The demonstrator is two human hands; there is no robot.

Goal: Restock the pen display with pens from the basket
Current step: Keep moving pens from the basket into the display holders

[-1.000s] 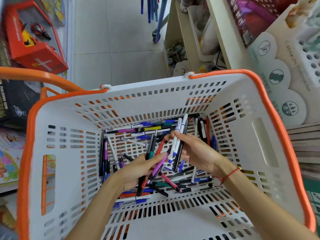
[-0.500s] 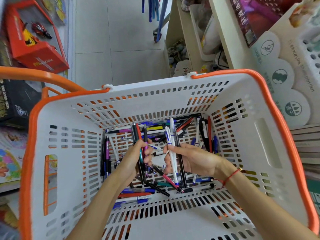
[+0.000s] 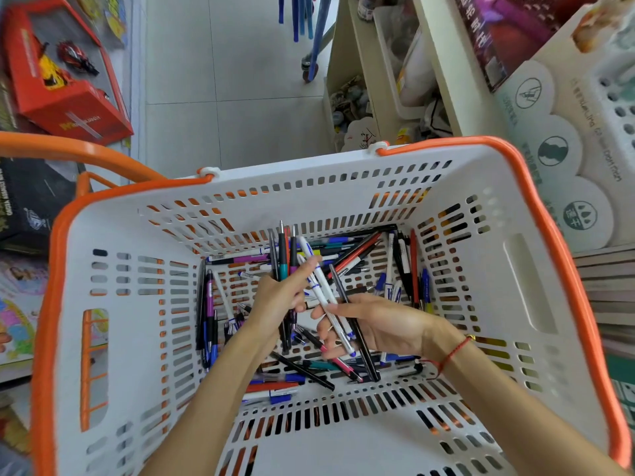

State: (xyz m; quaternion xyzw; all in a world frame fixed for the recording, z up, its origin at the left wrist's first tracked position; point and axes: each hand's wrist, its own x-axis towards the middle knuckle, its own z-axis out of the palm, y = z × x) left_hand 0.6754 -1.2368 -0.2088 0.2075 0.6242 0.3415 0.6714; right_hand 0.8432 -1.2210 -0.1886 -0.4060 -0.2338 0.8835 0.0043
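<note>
A white slotted shopping basket (image 3: pixel 525 280) with an orange rim fills the view, and many loose pens (image 3: pixel 391 269) lie scattered on its bottom. Inside it my left hand (image 3: pixel 278 300) grips an upright bunch of pens (image 3: pixel 284 259) with black, teal and purple barrels. Close beside it my right hand (image 3: pixel 374 326) holds a few long pens (image 3: pixel 326 297), white ones with blue print and a black one, slanting up to the left. The fingers of my left hand touch those white pens. The pen display is not in view.
An orange basket handle (image 3: pixel 68 151) arcs at the upper left. Red toy boxes (image 3: pixel 65 73) and books lie on shelves to the left. A cream shelf unit (image 3: pixel 405 80) with goods and a printed cardboard stand (image 3: pixel 556 156) rise at the right. Grey floor tiles (image 3: pixel 226 80) lie beyond.
Both bunches of pens have swung from slanting to nearly upright and risen. My hands have come closer together, and my left fingers now touch the white pens held by my right hand.
</note>
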